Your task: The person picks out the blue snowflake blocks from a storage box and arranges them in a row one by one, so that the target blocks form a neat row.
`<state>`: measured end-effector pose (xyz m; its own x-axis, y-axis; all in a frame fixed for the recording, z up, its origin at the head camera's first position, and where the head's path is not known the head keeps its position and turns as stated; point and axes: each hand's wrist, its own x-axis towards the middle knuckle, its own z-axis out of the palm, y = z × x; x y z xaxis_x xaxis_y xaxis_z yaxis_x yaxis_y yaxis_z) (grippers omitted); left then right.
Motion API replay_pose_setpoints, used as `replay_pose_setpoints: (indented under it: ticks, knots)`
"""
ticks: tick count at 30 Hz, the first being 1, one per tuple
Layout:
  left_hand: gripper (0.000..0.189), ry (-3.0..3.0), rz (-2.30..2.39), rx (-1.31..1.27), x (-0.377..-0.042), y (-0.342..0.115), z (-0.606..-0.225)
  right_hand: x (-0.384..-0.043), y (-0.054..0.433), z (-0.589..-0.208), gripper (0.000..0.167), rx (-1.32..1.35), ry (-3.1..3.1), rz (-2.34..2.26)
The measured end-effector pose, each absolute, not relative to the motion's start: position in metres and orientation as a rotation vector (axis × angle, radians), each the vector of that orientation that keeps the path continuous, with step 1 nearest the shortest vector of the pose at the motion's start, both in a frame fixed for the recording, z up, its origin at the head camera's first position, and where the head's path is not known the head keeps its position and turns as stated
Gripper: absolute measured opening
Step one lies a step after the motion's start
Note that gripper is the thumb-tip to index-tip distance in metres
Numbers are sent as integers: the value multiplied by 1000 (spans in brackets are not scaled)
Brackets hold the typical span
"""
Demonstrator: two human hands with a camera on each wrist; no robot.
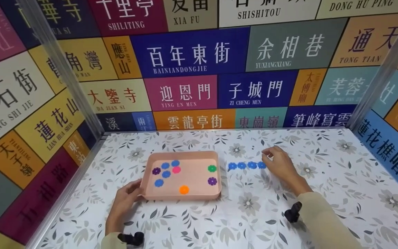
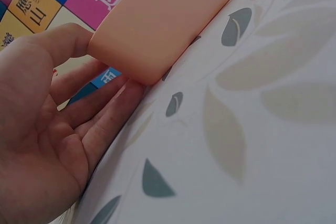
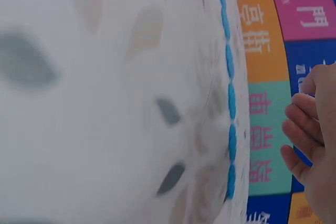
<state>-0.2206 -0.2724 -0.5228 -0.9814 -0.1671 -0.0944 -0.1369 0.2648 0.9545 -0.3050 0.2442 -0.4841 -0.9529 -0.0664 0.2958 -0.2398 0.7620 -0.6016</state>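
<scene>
My left hand [image 1: 124,200] holds the near-left corner of a pink rectangular tray [image 1: 199,196]. In the left wrist view, one digit lies against the rim of the tray and other fingers [image 2: 118,100] touch its lower corner. Several flower-shaped plastic discs lie in the tray: blue [image 1: 159,183], purple [image 1: 212,181], pink [image 1: 176,169], green [image 1: 212,168] and orange [image 1: 184,189]. Right of the tray, several blue flower discs [image 1: 242,165] form a row on the table. Over the row's right end is my right hand [image 1: 283,167], fingers loosely bent, with nothing seen in them.
A white cloth with a leaf and flower print covers the table [image 1: 250,224]. Panels with coloured place-name signs [image 1: 190,52] stand along the back and both sides. Small black devices [image 1: 293,212] are worn at both wrists.
</scene>
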Motion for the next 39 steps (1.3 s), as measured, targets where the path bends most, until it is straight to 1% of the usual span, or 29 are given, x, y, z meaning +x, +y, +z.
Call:
replay_pose_setpoints:
  ticks: [13, 26, 34, 39]
  knots:
    - [47, -2543, -1851, 342, -222, -274, -521, -303, 169, -465, 31, 438, -2751, 1073]
    - [48, -2544, -1827, 385, -223, -273, -522, -302, 100, -441, 35, 640, -2816, 952]
    - [46, -2501, -1874, 367, -221, -273, -522, -298, 57, -437, 42, 816, -2843, 929]
    - [46, -2485, -1911, 364, -220, -273, -520, -294, 36, -435, 44, 852, -2860, 951]
